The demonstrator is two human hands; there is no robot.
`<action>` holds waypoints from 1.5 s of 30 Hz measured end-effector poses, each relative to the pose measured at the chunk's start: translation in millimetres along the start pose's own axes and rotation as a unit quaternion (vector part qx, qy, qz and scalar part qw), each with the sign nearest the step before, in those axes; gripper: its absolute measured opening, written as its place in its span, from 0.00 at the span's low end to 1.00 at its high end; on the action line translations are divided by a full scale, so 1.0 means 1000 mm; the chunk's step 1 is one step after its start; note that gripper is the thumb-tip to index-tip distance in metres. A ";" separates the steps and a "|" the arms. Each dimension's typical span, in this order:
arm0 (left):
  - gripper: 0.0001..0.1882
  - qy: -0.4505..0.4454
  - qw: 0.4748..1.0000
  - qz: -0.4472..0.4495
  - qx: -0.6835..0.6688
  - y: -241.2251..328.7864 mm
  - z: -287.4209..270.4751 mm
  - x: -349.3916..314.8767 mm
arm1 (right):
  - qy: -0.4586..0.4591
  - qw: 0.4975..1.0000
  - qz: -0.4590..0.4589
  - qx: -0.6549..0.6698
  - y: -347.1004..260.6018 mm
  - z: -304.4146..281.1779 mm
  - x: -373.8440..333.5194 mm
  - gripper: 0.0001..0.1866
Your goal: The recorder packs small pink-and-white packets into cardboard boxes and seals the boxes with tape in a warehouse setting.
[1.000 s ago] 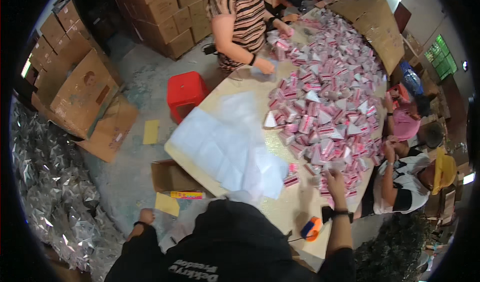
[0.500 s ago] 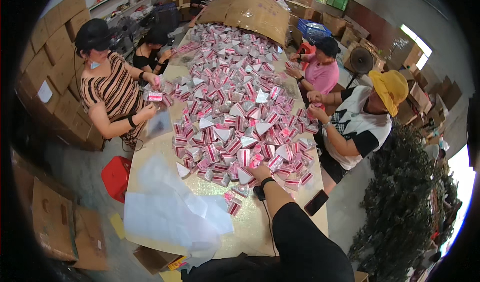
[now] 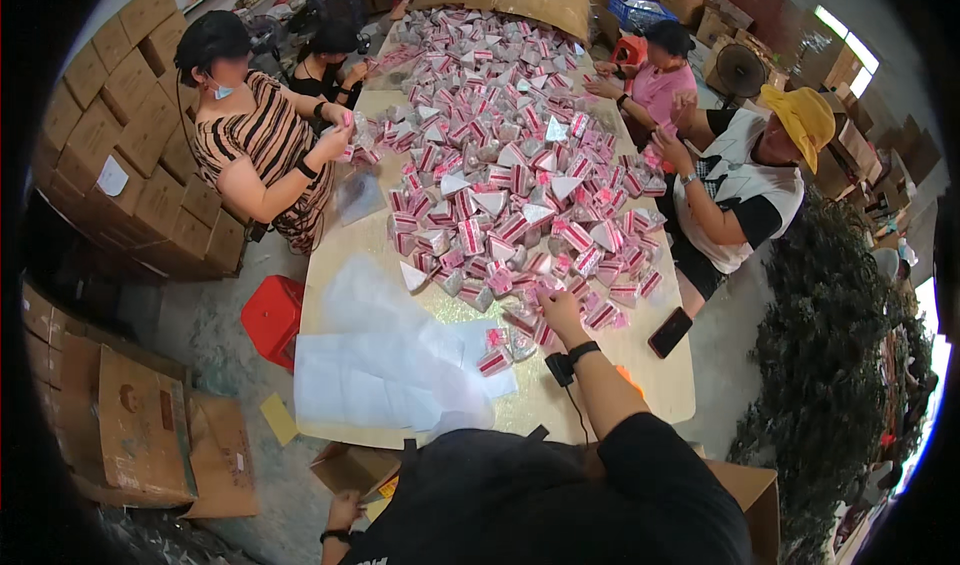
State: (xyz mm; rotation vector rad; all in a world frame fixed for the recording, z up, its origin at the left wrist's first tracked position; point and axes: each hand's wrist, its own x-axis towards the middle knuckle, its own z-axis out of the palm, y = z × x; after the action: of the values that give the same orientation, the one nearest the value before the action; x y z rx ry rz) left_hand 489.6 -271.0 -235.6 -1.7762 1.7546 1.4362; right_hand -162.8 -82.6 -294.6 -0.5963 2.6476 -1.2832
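At the far left, cardboard boxes (image 3: 120, 115) are stacked against the wall, and an open box (image 3: 140, 435) lies on the floor. A red stool (image 3: 272, 317) stands beside the worktop (image 3: 660, 385). Low in the view the left hand (image 3: 343, 510) hangs below the worktop edge, near a small open carton (image 3: 350, 468); I cannot tell whether it is closed or holds anything.

On the near left part of the worktop lie clear plastic bags (image 3: 380, 375), spread flat and overlapping. A single pink packet (image 3: 494, 362) rests at their right edge. Beyond them, a heap of pink and white packets (image 3: 500, 165) covers most of the worktop up to its far end.

The right hand (image 3: 558, 310) reaches forward over the near edge of the heap, palm down, fingers curled onto the packets there; whether it grips one cannot be told. A dark band (image 3: 583, 351) circles its wrist. The single packet lies just left of and nearer than this hand.

Right of the arm, a dark phone (image 3: 670, 332) lies on the bare worktop. Other people work along both sides: a person in a striped top (image 3: 265, 145) at the left, a person in a yellow hat (image 3: 800, 115) at the right.
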 end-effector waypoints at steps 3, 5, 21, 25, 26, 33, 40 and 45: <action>0.18 0.071 0.951 0.254 0.160 -0.008 -0.009 0.068 | -0.043 0.998 0.003 0.041 -0.076 -0.032 -0.046 0.23; 0.16 0.038 0.952 0.270 0.142 0.108 -0.001 0.057 | -0.046 0.997 0.037 0.053 -0.087 -0.066 -0.073 0.20; 0.12 -0.161 0.712 0.680 0.078 0.379 0.111 -0.068 | -0.198 0.970 -0.093 0.104 -0.211 -0.132 -0.179 0.10; 0.09 -0.103 0.741 0.663 0.039 0.368 0.105 -0.075 | -0.216 0.964 -0.087 0.126 -0.216 -0.126 -0.183 0.12; 0.09 -0.082 0.755 0.650 0.018 0.368 0.102 -0.077 | -0.218 0.964 -0.084 0.127 -0.217 -0.125 -0.180 0.12; 0.07 -0.076 0.838 0.538 -0.038 0.349 0.092 -0.059 | -0.261 0.945 -0.186 0.061 -0.223 -0.099 -0.157 0.13; 0.06 -0.031 0.808 0.585 0.055 0.350 0.088 -0.062 | -0.358 0.915 -0.182 0.035 -0.221 -0.078 -0.144 0.15; 0.06 0.022 0.792 0.606 0.068 0.346 0.085 -0.052 | -0.222 0.969 -0.107 0.005 -0.146 -0.062 -0.111 0.25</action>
State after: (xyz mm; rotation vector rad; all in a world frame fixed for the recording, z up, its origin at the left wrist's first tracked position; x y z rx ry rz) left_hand 163.0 -256.4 -85.0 -0.4253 3.1242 1.4703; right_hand -37.4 -74.0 -147.0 -1.0542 2.2538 -1.0552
